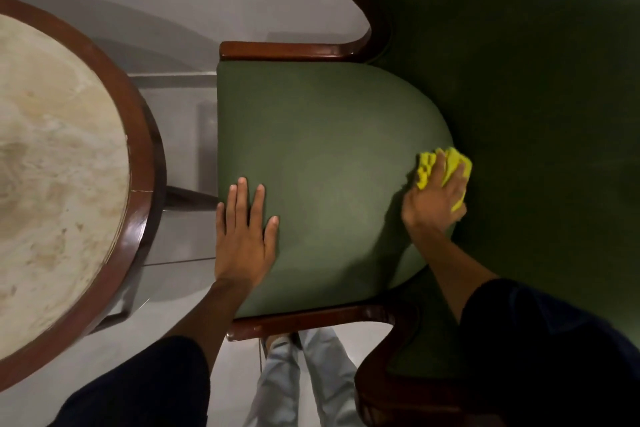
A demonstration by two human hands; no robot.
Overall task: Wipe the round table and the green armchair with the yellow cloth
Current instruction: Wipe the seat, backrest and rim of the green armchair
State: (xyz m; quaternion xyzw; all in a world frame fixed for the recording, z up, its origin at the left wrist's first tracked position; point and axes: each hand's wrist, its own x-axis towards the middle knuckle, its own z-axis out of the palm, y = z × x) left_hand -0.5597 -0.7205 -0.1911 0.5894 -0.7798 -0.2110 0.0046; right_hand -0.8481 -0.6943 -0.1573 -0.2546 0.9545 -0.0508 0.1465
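My right hand [434,194] is clamped down on the yellow cloth [446,166], fingers curled over it, cloth bunched and sticking out past my fingertips. Cloth is pressed onto the green armchair [329,156] right at the back edge of the seat cushion, where the cushion meets the backrest. My left hand [244,236] is flat and spread, holding nothing, palm down on the same cushion near its front edge, well apart from the cloth. Both forearms bare, dark sleeves [540,350] at the bottom of the view. The armchair's wooden armrests [287,50] run along both sides of the seat; the one nearer me sits just past my left wrist. The green backrest fills the side of the chair beyond the cloth. The round table [138,184] stands beside the chair's front edge, apart from it, with a pale marbled top and a dark wood rim. Light floor [180,10] shows between table and chair. My light trousers [298,381] are visible just below the near armrest.
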